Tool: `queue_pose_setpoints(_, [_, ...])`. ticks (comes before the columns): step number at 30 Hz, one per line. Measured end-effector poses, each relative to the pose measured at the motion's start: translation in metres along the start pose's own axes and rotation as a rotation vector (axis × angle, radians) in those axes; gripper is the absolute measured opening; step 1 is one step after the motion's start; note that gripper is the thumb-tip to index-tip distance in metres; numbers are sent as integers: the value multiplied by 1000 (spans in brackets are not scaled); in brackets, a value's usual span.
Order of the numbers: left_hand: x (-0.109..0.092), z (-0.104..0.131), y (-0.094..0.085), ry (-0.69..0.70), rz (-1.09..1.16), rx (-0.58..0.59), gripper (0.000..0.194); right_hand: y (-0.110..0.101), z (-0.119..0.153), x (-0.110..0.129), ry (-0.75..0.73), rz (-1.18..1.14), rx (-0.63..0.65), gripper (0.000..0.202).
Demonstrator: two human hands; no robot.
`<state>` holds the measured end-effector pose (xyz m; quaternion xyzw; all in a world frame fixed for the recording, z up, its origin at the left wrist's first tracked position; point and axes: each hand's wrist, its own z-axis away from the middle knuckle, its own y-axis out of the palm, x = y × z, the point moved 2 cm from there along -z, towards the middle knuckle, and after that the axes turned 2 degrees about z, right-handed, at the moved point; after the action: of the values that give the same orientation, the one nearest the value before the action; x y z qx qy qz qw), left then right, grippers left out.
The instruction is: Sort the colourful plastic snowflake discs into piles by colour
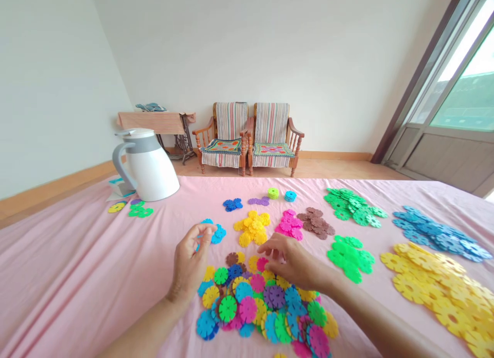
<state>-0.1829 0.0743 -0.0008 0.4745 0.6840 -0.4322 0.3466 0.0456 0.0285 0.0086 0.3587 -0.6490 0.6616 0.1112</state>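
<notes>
My left hand [190, 263] is at the left of the light-blue snowflake discs [219, 233], thumb and forefinger pinched together. Blue shows between its fingers, but I cannot tell whether that is a held disc or the pile behind. My right hand [291, 257] hovers over the far edge of a mixed heap of notched plastic discs [247, 309], fingers curled and apart. A pink disc [262, 264] lies just under its fingertips. Yellow discs [252, 228] are heaped between and beyond the hands, with pink discs [290, 225] and brown discs [316, 223] to their right.
Sorted piles of green discs [350, 257], blue discs [438, 233] and yellow discs [443, 291] cover the right of the pink cloth [116, 275]. A white jug [152, 170] stands at the back left, near a few green discs [141, 210]. Two wooden armchairs [270, 137] are beyond the table.
</notes>
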Motion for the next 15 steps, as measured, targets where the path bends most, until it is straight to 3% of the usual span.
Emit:
queue_pose_setpoints(4, [4, -3, -1, -50, 57, -29, 35, 4, 0, 4, 13, 47, -13, 13])
queue_pose_setpoints(9, [5, -2, -1, -64, 63, -29, 35, -2, -5, -7, 63, -92, -1, 3])
queue_pose_setpoints(15, [6, -2, -1, -56, 62, -15, 35, -31, -12, -62, 218, -109, -406, 8])
